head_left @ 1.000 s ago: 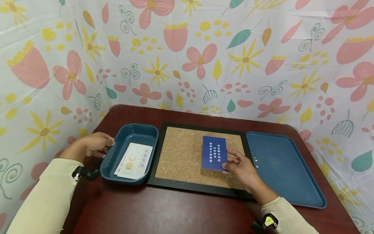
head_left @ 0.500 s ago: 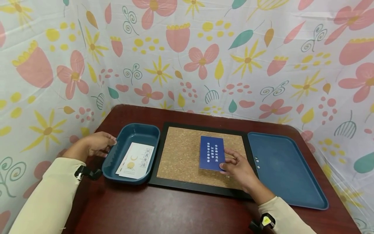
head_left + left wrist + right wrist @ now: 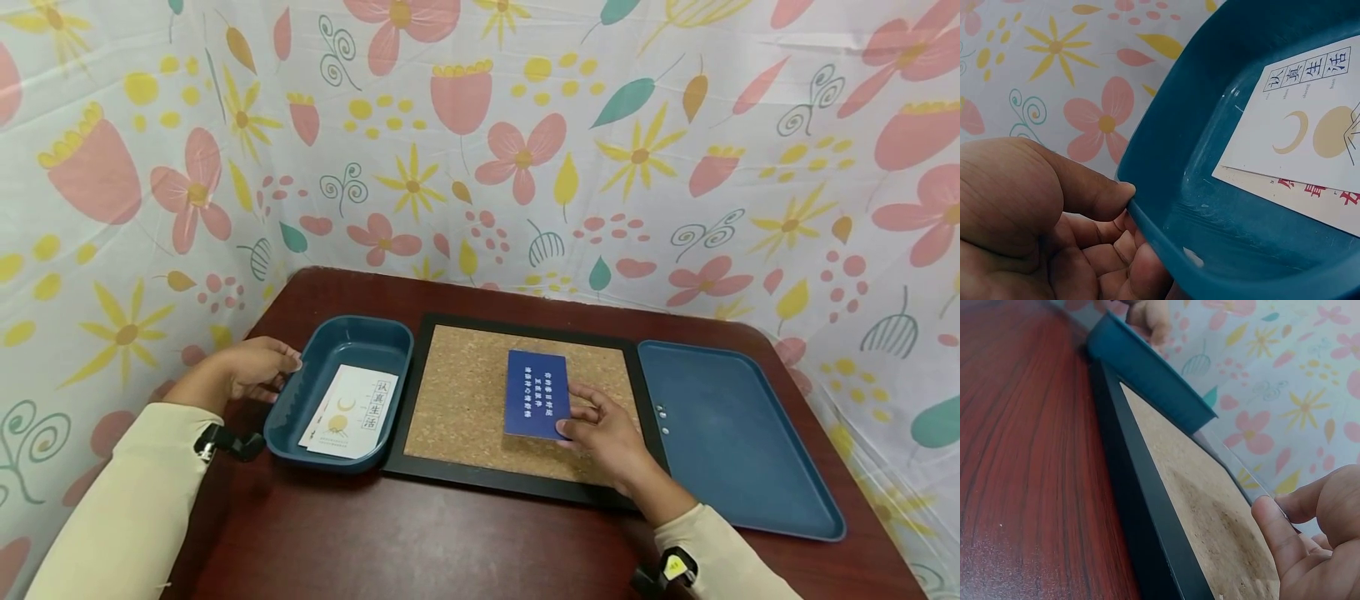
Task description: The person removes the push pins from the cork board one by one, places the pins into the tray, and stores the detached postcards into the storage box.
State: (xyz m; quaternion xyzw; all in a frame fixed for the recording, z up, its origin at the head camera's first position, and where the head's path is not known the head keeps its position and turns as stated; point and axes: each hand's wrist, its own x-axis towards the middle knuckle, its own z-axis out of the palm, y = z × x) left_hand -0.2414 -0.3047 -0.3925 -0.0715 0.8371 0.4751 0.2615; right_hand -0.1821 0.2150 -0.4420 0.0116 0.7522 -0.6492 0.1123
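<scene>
My right hand (image 3: 603, 433) pinches the right edge of a blue card (image 3: 537, 393) with white Chinese characters, thumb on top. The card is held above the cork board (image 3: 457, 400), which has a black frame. In the right wrist view the card shows as a thin edge between thumb and fingers (image 3: 1279, 534), with a shadow on the cork below. At the left, my left hand (image 3: 258, 367) grips the rim of a deep blue tray (image 3: 1166, 247), thumb on the rim and fingers curled outside it. White cards (image 3: 352, 412) with characters and a moon drawing lie stacked in that tray.
A flat blue tray (image 3: 750, 450) is to the right of the board, with a few small shiny pieces (image 3: 663, 419) near its left edge. All stand on a dark red-brown table (image 3: 450, 542). A flower-patterned curtain (image 3: 480, 167) hangs behind and on the left.
My right hand has carried the blue card a little to the left over the cork board. My left hand keeps its grip on the deep tray's rim; the view has shifted slightly.
</scene>
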